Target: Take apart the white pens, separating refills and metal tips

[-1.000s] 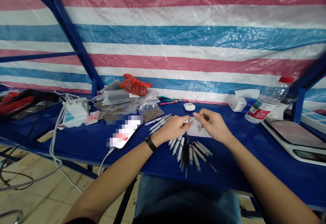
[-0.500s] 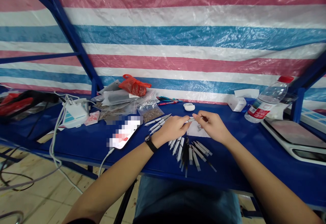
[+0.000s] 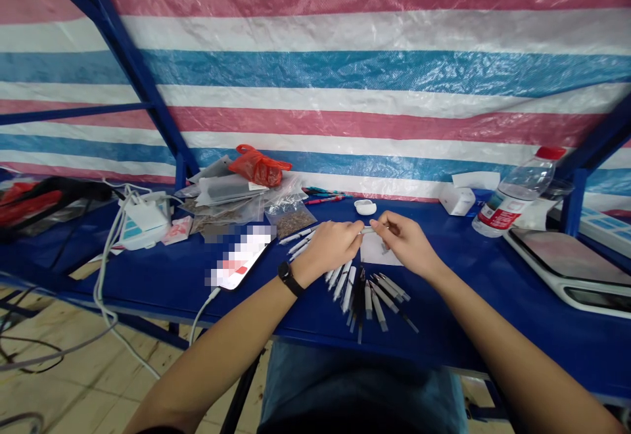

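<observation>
My left hand (image 3: 336,246) and my right hand (image 3: 408,242) meet above the table, fingers closed on the two ends of a pen (image 3: 367,230). Only a short light stretch of its barrel shows between them. Beneath lies a sheet of white paper (image 3: 382,254) with small pieces on it. Nearer to me, white pen barrels (image 3: 350,289) lie side by side. To their right fan out grey pen front parts (image 3: 378,309), some with dark refills sticking out. More white pens (image 3: 300,244) rest left of my left hand, partly hidden by it.
A lit phone (image 3: 246,260) with a cable lies at left. Behind it are plastic bags (image 3: 227,191) and a red bag (image 3: 259,166). A white case (image 3: 365,207) sits at the back. A bottle (image 3: 515,194) and a scale (image 3: 572,263) stand at right.
Both hands have shifted very slightly left, still holding the pen between them. The loose pen parts on the table lie as before.
</observation>
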A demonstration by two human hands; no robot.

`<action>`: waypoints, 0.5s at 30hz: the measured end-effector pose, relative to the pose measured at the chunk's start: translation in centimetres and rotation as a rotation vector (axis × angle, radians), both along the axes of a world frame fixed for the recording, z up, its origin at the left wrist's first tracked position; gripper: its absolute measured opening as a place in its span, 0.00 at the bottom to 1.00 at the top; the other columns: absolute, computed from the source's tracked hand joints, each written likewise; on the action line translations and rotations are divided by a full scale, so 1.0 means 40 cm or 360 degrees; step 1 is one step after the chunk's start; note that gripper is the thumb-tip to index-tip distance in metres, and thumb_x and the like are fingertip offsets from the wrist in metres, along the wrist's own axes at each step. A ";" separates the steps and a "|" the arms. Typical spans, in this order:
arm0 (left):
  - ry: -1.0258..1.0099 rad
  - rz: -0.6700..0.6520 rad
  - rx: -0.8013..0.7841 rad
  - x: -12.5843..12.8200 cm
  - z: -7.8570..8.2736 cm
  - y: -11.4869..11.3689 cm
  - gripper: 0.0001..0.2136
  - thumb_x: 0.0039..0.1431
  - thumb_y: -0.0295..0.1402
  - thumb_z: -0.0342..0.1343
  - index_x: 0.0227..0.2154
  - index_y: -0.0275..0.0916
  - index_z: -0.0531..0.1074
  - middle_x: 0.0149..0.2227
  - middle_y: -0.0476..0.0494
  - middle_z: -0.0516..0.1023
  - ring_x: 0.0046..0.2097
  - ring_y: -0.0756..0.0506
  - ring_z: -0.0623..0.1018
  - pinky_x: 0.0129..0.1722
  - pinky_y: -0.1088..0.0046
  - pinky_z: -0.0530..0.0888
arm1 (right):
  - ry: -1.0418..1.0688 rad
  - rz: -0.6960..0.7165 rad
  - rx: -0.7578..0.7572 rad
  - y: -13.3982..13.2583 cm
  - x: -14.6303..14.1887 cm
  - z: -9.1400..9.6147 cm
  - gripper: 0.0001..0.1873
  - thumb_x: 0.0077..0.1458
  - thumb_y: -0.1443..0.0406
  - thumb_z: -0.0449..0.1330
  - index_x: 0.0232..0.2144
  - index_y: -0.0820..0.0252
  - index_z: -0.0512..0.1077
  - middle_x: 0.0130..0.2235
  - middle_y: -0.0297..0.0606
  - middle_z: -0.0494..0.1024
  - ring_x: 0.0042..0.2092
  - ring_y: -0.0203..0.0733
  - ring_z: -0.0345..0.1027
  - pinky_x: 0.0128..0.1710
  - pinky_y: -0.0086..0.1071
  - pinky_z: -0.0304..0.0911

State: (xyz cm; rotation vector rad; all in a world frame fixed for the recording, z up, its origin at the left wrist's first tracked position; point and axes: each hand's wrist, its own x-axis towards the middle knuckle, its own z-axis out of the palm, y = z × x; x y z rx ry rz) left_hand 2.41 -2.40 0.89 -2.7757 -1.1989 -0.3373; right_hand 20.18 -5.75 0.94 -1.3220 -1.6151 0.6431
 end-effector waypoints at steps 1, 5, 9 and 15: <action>0.0036 0.0004 0.0027 0.000 0.001 -0.002 0.11 0.71 0.30 0.44 0.45 0.39 0.72 0.39 0.40 0.83 0.40 0.38 0.84 0.36 0.66 0.73 | 0.0013 0.0009 -0.0014 0.000 -0.001 0.000 0.34 0.50 0.33 0.60 0.20 0.54 0.62 0.17 0.28 0.62 0.22 0.36 0.57 0.24 0.32 0.54; 0.0124 0.0006 0.0124 0.001 0.005 -0.013 0.13 0.71 0.29 0.42 0.46 0.37 0.72 0.37 0.38 0.82 0.39 0.37 0.84 0.35 0.65 0.74 | 0.0139 0.0025 -0.0095 0.000 -0.010 0.000 0.35 0.50 0.33 0.59 0.16 0.54 0.59 0.15 0.28 0.60 0.20 0.35 0.55 0.24 0.32 0.54; 0.0100 -0.0005 0.0153 0.003 0.002 -0.012 0.13 0.71 0.29 0.43 0.46 0.37 0.73 0.35 0.38 0.81 0.38 0.38 0.83 0.34 0.66 0.74 | 0.0174 -0.0018 -0.0130 -0.002 -0.016 -0.002 0.36 0.49 0.32 0.58 0.16 0.53 0.59 0.14 0.27 0.58 0.19 0.35 0.54 0.22 0.32 0.53; -0.0030 0.0141 0.0105 -0.011 0.006 0.012 0.14 0.70 0.30 0.44 0.47 0.39 0.74 0.35 0.39 0.83 0.38 0.37 0.84 0.36 0.65 0.74 | -0.0289 -0.0144 0.0336 -0.043 -0.018 0.040 0.24 0.64 0.44 0.54 0.31 0.56 0.72 0.19 0.29 0.66 0.21 0.37 0.61 0.22 0.31 0.56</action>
